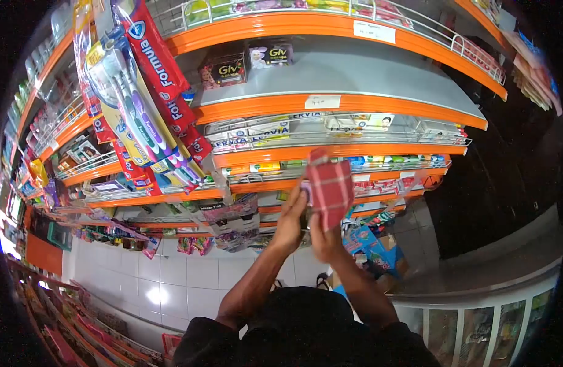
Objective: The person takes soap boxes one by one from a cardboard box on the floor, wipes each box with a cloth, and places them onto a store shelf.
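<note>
A red checked cloth (331, 189) is held up in front of the lower shelves, slightly blurred. My right hand (323, 238) is closed on its lower end. My left hand (290, 220) is raised at the cloth's left side, its fingers around a small purple and white item (306, 191) that is mostly hidden and too small to name. Above the hands, two Giv soap boxes, one dark (223, 72) and one white and purple (270, 56), stand at the left of a grey shelf (367, 73). Lervia boxes (251, 134) line the shelf below.
Formula toothbrush packs (141, 110) hang at the left front of the shelves. Blue packages and cardboard (373, 248) lie on the floor at the right. A glass-fronted case (477, 330) stands at the lower right. White floor tiles (190, 269) show below the shelves.
</note>
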{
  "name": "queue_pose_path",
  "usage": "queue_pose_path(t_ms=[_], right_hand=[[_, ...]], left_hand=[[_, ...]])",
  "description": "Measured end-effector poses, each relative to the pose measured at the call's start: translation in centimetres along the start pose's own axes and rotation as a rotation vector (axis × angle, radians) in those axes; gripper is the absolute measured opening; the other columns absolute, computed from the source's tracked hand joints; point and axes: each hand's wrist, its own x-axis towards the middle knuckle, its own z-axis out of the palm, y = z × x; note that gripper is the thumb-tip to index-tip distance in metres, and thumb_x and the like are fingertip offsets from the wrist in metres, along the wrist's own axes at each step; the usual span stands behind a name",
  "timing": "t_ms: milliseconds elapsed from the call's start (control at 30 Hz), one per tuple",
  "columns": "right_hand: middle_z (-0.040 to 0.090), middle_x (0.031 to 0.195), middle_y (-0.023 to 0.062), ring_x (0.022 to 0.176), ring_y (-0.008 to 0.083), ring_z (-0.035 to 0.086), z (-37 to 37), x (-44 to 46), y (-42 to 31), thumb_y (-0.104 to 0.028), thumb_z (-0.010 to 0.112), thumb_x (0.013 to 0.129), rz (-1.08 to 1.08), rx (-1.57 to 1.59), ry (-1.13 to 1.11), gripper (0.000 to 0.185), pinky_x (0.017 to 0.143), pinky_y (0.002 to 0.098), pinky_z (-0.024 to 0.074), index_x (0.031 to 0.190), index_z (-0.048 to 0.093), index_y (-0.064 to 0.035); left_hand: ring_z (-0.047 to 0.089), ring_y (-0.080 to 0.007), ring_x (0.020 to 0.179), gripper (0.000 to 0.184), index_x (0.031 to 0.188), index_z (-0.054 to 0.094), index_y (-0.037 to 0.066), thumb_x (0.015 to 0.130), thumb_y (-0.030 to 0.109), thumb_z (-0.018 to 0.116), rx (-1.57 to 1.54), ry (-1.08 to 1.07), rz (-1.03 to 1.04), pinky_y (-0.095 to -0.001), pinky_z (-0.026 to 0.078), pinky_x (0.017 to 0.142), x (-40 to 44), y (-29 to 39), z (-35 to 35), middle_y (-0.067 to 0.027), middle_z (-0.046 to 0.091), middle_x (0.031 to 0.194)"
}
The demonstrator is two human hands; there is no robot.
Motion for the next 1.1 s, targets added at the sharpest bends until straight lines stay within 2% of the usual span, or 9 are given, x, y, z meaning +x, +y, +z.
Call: queue_pose_path(t_ms=[167,400,567,667,733,800,933,1000,1100], right_hand=[[0.050,0.124,0.0254,0.119,0.0470,0.043,-0.3,-1.8,-4.4,-0.017,0.050,0.090,0.055,0.042,-0.073,0.039,0.105,0.0568,0.0264,0.124,0.051,0.0006],[0.054,0.121,0.0224,0.113,0.0413,0.050,-1.1,-1.0,0.5,-0.013,0.050,0.092,-0.005,0.036,0.023,0.035,0.098,0.0511,0.0355,0.124,0.051,0.0011],[0.052,0.125,0.0204,0.120,0.0395,0.045,-1.5,-4.8,-3.9,-0.015,0.050,0.093,0.083,0.293,-0.263,0.037,0.106,0.0495,0.0289,0.127,0.050,-0.0004],[0.045,0.140,0.0140,0.130,0.0330,0.041,0.4,-11.2,2.3,-0.032,0.041,0.102,0.691,0.430,-0.233,0.046,0.111,0.0443,0.0289,0.138,0.042,-0.0026],[0.046,0.140,0.0126,0.128,0.0310,0.045,-2.4,-5.8,0.1,-0.040,0.043,0.101,1.094,1.426,0.280,0.053,0.108,0.0462,0.0359,0.140,0.040,-0.0044],[0.049,0.139,0.0121,0.125,0.0290,0.050,-5.1,-2.8,0.8,-0.043,0.045,0.100,1.053,1.533,0.383,0.056,0.105,0.0456,0.0414,0.141,0.038,-0.0047],[0.050,0.138,0.0139,0.125,0.0293,0.051,-6.6,1.7,1.8,-0.042,0.045,0.099,0.963,1.455,0.517,0.057,0.106,0.0442,0.0404,0.140,0.038,-0.0033],[0.047,0.141,0.0147,0.127,0.0284,0.049,-6.2,2.8,1.9,-0.043,0.045,0.100,0.800,1.383,0.444,0.061,0.108,0.0423,0.0380,0.143,0.033,-0.0017],[0.047,0.136,0.0232,0.124,0.0335,0.048,-0.4,-0.2,4.5,-0.003,0.045,0.095,0.407,0.443,0.146,0.046,0.108,0.0385,0.0329,0.139,0.036,0.0056]], left_hand=[[0.047,-0.0239,0.127,0.050,0.149,0.031,0.009,0.104,0.030,0.036,-0.048,-0.222,0.245,-0.0370,0.041,0.105,1.8,1.9,-0.7,-0.0125,0.042,0.144],[0.048,-0.0208,0.126,0.055,0.148,0.031,0.006,0.102,0.033,0.042,0.033,-0.013,0.136,-0.0347,0.040,0.104,-0.1,-0.1,2.9,-0.0106,0.046,0.141],[0.062,-0.0166,0.095,0.059,0.146,0.036,0.011,0.100,0.048,0.041,-0.199,-0.042,0.204,-0.0319,0.054,0.082,2.1,4.2,1.1,-0.0117,0.059,0.122],[0.065,-0.0178,0.091,0.054,0.129,0.052,0.005,0.099,0.049,0.044,-0.329,-0.007,0.138,-0.0362,0.055,0.083,2.2,4.4,-0.5,-0.0076,0.065,0.112],[0.064,-0.0196,0.097,0.042,0.127,0.055,0.005,0.099,0.036,0.049,-0.305,0.058,0.199,-0.0373,0.053,0.087,1.7,3.7,-1.5,-0.0078,0.066,0.110],[0.062,-0.0181,0.101,0.040,0.130,0.052,0.005,0.096,0.025,0.054,-0.144,0.002,0.162,-0.0353,0.051,0.091,0.8,4.4,-2.2,-0.0065,0.064,0.113],[0.058,-0.0127,0.104,0.036,0.126,0.055,0.002,0.091,0.008,0.058,0.368,-0.061,0.282,-0.0293,0.044,0.094,-0.7,4.4,-1.2,-0.0040,0.063,0.113],[0.055,-0.0101,0.101,0.034,0.125,0.056,0.001,0.095,0.016,0.057,0.356,-0.003,0.294,-0.0262,0.043,0.090,-0.7,3.1,-0.7,-0.0034,0.062,0.114],[0.055,-0.0102,0.101,0.039,0.125,0.055,0.001,0.101,0.031,0.051,0.183,0.154,0.157,-0.0261,0.044,0.088,0.1,0.9,0.4,-0.0041,0.061,0.116]])
